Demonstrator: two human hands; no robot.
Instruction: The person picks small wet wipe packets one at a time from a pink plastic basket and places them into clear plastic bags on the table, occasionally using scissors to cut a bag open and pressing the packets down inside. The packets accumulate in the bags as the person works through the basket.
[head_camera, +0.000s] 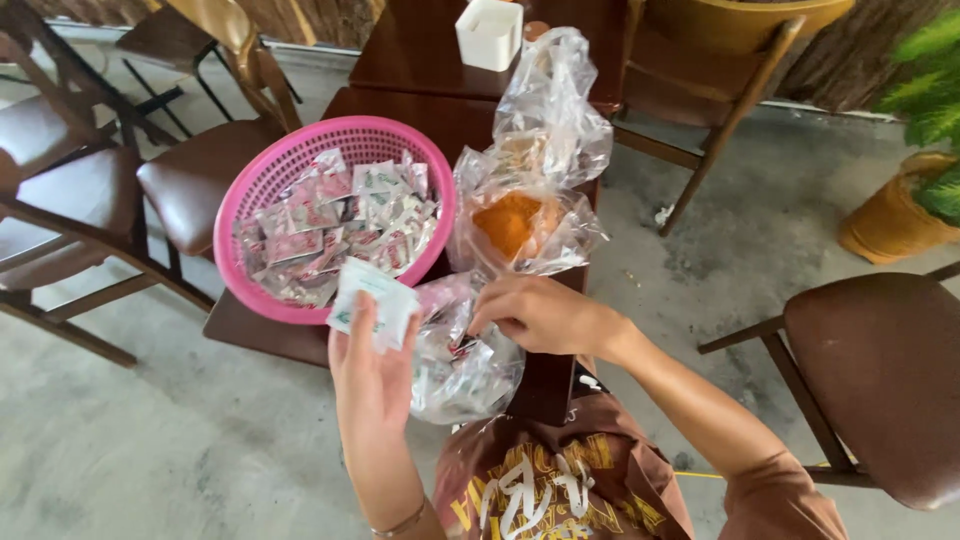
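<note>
Concrete floor, dark wooden table (440, 120), chairs both sides. Left hand (372, 385) raised near table's near edge, fingers closed round white sachet (372, 303). Right hand (535, 315) dipping into clear plastic bag (462, 370) of sachets, grip hidden, cannot tell. Sachet likely light, soft, crinkly; best pinched at edge. One pink basket (262, 190) far left, heaped with sachets. Three plastic bags in all, one holding orange powder (507, 222).

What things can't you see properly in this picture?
- Right hand fingertips: head view, hidden inside the clear bag.
- Print on the packet in the left hand: too small.
- Basket bottom: covered by sachets.
- White box: cut off by the top edge.
</note>
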